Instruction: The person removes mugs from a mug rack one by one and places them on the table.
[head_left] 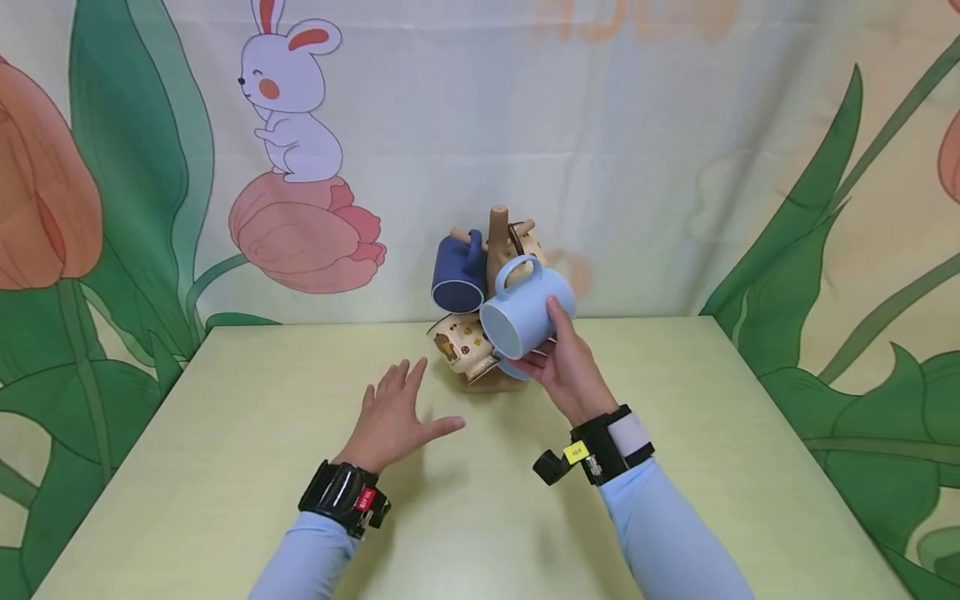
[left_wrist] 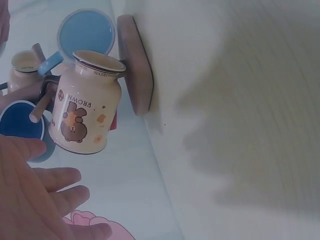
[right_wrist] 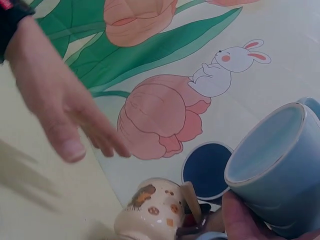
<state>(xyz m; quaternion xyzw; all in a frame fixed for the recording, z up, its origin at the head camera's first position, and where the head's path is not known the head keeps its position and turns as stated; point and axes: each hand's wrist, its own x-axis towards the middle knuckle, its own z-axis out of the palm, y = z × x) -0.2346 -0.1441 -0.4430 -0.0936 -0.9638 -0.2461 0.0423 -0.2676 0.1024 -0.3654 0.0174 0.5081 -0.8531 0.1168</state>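
My right hand (head_left: 570,375) grips a light blue mug (head_left: 528,308) by its body, thumb on the near side. The mug is tilted, its handle up and its mouth toward the lower left, in front of a wooden mug tree (head_left: 498,218). A dark blue mug (head_left: 459,275) hangs mouth down on the tree's left. Below it hangs a cream mug with a bear print (left_wrist: 85,112). Another light blue mug (left_wrist: 86,32) hangs low on the tree. My left hand (head_left: 393,421) hovers over the table, fingers spread and holding nothing.
The pale table (head_left: 225,467) ends at a printed curtain (head_left: 637,167) just behind the mug tree. Another cream mug (left_wrist: 25,70) hangs higher on the tree, partly hidden in the head view. The tree's base (left_wrist: 135,65) rests near the table's back edge.
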